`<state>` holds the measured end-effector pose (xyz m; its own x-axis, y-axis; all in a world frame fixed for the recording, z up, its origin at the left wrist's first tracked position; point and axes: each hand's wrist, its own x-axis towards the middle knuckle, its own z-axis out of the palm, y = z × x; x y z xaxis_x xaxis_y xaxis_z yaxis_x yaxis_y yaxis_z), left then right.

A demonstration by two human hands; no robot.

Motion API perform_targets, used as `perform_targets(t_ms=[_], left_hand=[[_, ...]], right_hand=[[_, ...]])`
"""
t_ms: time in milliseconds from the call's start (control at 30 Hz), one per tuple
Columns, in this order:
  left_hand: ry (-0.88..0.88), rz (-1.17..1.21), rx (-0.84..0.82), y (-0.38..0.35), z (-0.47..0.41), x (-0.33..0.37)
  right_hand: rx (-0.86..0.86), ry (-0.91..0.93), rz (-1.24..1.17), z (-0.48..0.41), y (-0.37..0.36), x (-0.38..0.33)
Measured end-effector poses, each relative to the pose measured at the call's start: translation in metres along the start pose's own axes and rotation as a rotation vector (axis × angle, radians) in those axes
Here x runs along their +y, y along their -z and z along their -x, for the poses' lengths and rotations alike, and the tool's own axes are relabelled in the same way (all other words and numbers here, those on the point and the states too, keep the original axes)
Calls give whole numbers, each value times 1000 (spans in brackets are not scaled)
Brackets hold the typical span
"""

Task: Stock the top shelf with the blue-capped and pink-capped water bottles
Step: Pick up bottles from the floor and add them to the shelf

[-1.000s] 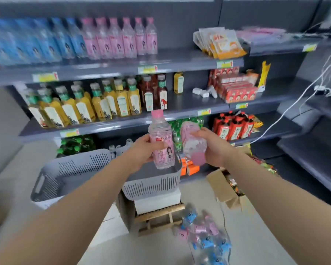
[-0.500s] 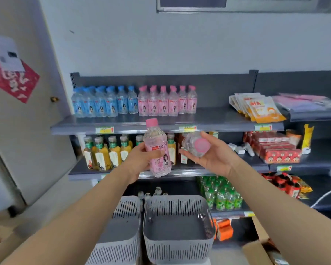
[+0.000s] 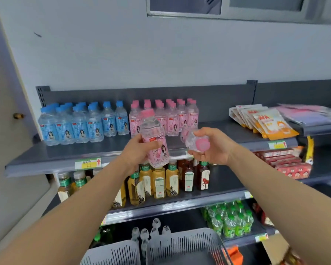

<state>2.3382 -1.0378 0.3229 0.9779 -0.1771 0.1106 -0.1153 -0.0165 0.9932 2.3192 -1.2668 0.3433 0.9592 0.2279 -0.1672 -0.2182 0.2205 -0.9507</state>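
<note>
Your left hand [image 3: 137, 152] clamps one pink bottle [image 3: 154, 134], your right hand [image 3: 213, 148] a second bottle [image 3: 197, 143]; next, stand both at the top shelf [image 3: 61, 154] front edge.

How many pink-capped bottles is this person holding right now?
2. One pink-capped bottle is gripped in the left hand, slightly tilted, cap up; the other bottle sits in the right hand, cap toward the camera. None seem hidden in either hand.

I see yellow tea bottles [image 3: 159, 181] along the middle shelf's [image 3: 180, 204] front edge; grey baskets [image 3: 180, 245] stand below me.
</note>
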Motion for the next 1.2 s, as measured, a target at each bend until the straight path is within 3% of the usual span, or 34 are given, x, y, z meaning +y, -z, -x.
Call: perform_targets(t_ms=[200, 567, 867, 1000, 1200], left_hand=[[7, 56, -18, -14, -61, -10], [2, -3, 28, -55, -168, -16], [65, -77, -41, -87, -223, -39], [52, -137, -7, -91, -238, -41], [42, -358, 90, -101, -250, -46]], right_hand=[[111, -29, -26, -51, 38, -21], [245, -126, 544, -147, 93, -87], [455, 88, 758, -206, 115, -102], [422, 185, 752, -218, 132, -89], [335, 92, 754, -222, 157, -58]])
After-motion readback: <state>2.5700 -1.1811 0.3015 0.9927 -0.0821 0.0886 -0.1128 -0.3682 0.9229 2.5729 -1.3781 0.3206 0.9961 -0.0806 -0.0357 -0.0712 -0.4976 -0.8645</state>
